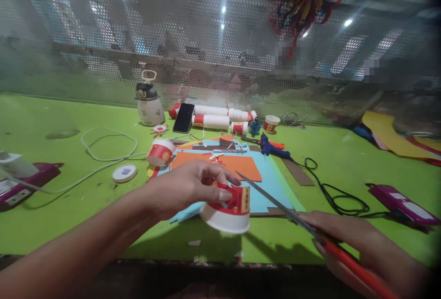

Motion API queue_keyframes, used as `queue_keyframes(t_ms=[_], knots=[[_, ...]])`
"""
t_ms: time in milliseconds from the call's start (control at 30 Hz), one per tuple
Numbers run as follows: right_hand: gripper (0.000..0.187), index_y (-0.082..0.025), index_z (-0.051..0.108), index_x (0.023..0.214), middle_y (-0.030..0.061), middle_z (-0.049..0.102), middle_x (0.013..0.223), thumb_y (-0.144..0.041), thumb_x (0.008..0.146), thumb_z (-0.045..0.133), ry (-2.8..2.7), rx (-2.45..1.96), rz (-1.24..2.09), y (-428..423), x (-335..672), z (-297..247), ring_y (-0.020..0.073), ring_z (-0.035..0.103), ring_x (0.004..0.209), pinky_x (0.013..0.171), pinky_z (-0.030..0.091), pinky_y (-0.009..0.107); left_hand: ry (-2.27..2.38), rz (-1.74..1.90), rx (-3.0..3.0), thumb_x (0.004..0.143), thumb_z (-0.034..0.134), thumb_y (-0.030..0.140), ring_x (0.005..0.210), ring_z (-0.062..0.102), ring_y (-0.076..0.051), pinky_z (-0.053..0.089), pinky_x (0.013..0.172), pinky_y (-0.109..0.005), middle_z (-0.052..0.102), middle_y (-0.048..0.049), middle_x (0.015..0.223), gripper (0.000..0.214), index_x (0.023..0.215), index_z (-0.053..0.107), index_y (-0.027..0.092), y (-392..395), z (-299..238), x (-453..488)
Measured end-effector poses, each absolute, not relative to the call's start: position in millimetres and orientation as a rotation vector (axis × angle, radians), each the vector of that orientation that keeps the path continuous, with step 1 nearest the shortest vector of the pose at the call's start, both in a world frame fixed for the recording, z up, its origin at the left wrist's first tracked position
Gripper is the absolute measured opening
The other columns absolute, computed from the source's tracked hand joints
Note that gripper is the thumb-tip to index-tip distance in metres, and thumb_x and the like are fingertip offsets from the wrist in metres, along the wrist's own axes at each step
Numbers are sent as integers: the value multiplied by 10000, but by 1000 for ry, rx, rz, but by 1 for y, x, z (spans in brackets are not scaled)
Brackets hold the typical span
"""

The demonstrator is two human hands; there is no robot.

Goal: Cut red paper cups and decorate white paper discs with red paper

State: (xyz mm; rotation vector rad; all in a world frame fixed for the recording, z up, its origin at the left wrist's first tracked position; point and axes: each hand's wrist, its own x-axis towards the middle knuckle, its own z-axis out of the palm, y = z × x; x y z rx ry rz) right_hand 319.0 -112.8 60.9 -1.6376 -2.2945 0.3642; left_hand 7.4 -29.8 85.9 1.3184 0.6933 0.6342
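Note:
Pinched in the fingers of my left hand (196,184) is a red and white paper cup (225,218), held above the front of the green table with its white part facing down. My right hand (358,239) grips red-handled scissors (275,205). The blades look closed and point up and left, their tip close to the upper right of the cup but seemingly apart from it. Behind the cup lie an orange sheet (244,166) and light blue sheets (275,188) of paper. Small white scraps (195,243) lie near the table's front edge.
A cut cup (160,152) and a round white lid (124,173) stand left. Behind are a bottle (150,104), a phone (183,117) and stacked cups (212,121). Right of the paper are a blue glue gun (272,146) with its black cord and a purple power strip (401,202).

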Motion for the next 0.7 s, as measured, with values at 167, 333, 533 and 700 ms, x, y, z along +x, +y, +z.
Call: queue_keyframes(t_ms=[167,333,533,700], knots=[[374,-265,651,1250,90,716,1193,-325,914,497,-2467,-1611,439,-79,296,51,287,688,1044,865,569,395,825,860,1203,679,806,276,682,568,-144,409,681,-283,662,-20,711,198,669,655,149,-18,76,5],[395,-216,621,1262,135,715,1055,-285,904,471,-2503,-1653,189,-51,286,20,284,694,882,764,564,422,912,981,1164,679,806,327,634,526,-127,373,634,-266,647,-10,682,244,676,640,149,-6,69,3],[361,-220,598,1233,121,665,994,-251,917,425,-2615,-1691,153,-29,273,8,288,664,841,711,524,427,907,1079,1102,735,771,313,688,546,-135,379,660,-266,662,-18,735,203,730,654,148,0,63,-3],[321,-292,611,1203,85,672,977,-290,906,490,-2650,-1649,286,-23,282,12,257,668,822,690,507,360,899,1130,1093,777,741,325,744,569,-144,395,701,-271,681,-20,810,189,774,654,157,1,57,-5]])
